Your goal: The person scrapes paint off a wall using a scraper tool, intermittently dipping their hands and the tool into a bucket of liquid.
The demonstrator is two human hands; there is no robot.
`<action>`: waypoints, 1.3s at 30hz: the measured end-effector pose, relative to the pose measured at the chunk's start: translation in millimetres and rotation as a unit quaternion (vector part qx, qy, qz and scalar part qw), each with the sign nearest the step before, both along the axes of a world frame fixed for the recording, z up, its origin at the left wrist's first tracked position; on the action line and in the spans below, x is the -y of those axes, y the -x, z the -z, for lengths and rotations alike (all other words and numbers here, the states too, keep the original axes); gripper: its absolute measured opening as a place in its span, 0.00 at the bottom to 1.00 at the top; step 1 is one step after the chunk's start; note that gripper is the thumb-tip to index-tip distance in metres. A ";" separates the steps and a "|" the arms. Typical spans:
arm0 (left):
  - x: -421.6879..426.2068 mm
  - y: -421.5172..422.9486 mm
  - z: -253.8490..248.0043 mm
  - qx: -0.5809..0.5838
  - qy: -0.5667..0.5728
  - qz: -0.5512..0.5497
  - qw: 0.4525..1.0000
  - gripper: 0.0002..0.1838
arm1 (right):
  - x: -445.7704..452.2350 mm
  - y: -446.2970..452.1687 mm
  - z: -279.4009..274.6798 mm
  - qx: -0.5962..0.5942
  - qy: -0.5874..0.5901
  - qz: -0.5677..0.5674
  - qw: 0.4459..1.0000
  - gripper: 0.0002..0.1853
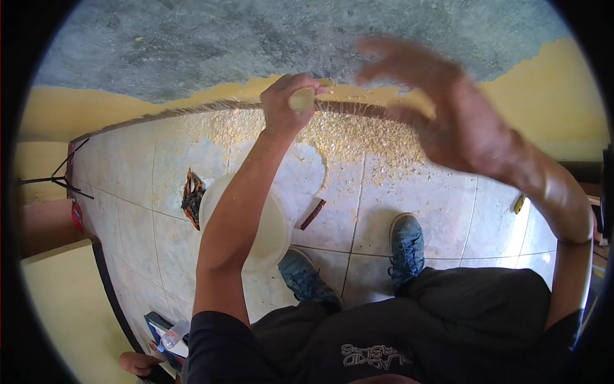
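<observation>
One pale handle (302, 100), probably light, stiff, best held midway; my left fingers (297, 81) are gripping it upper centre, right fingers (391, 48) spreading open upper right.

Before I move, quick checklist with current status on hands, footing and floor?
1. Left hand closed on the pale object: ok, fingers wrapped around it.
2. Right hand free: cannot tell; fingers look spread, but it is motion-blurred.
3. Floor along the wall free of crumbs: not ok, thickly strewn.
4. Both shoes outside the thick crumbs: ok.
5. Floor ahead of the shoes free of loose pieces: not ok, dark red bar lies there.
6. White bucket contents: cannot tell, left forearm covers part of the opening.
</observation>
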State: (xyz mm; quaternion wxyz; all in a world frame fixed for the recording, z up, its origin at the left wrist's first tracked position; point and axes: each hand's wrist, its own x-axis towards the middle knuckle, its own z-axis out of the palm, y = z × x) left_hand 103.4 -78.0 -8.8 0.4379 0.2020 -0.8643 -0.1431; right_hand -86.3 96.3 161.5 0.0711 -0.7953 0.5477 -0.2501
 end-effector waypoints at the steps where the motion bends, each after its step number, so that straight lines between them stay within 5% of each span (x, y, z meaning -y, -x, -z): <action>1: -2.4 -1.8 2.7 -0.071 -0.045 0.026 0.996 0.11 | 7.0 11.8 -12.4 -0.044 0.099 0.014 0.994 0.22; 3: -1.7 -3.9 19.2 -0.138 -0.103 0.016 0.985 0.12 | 19.4 33.2 -22.9 -0.110 0.213 0.020 0.971 0.21; 6: -0.4 -5.8 15.1 -0.061 -0.033 0.015 0.997 0.11 | 32.2 59.8 -25.0 -0.169 0.306 0.019 0.937 0.21; 7: -1.5 2.2 16.0 -0.132 -0.165 0.024 0.977 0.10 | 35.3 66.5 -22.8 -0.181 0.324 0.017 0.929 0.21; 8: -2.6 0.0 14.6 -0.130 -0.163 0.021 0.978 0.10 | 36.9 71.5 -20.5 -0.187 0.335 0.014 0.923 0.21; 10: -4.1 -0.1 6.2 -0.067 0.045 0.024 0.996 0.10 | 39.5 83.4 -19.2 -0.200 0.358 0.011 0.912 0.21; 11: 0.6 -3.1 29.6 -0.095 -0.092 0.021 0.991 0.10 | 40.0 89.9 -17.6 -0.206 0.366 0.010 0.907 0.21; 32: -3.8 5.1 5.6 -0.018 -0.036 -0.012 0.999 0.11 | 49.5 131.9 -22.3 -0.235 0.389 -0.016 0.890 0.19; 36: -0.6 0.7 11.3 -0.109 -0.054 -0.019 0.992 0.12 | 49.2 134.1 -21.0 -0.238 0.389 -0.018 0.890 0.18; 37: -4.9 -2.4 -1.0 -0.001 0.036 0.008 0.999 0.12 | 49.2 134.3 -22.4 -0.238 0.389 -0.021 0.890 0.18; 38: -5.9 -1.2 5.9 0.006 0.009 -0.006 1.000 0.12 | 51.0 132.2 -22.4 -0.239 0.392 -0.024 0.888 0.18; 39: -5.2 -2.6 5.0 -0.055 -0.011 -0.007 0.998 0.12 | 52.3 130.3 -24.7 -0.239 0.395 -0.027 0.887 0.18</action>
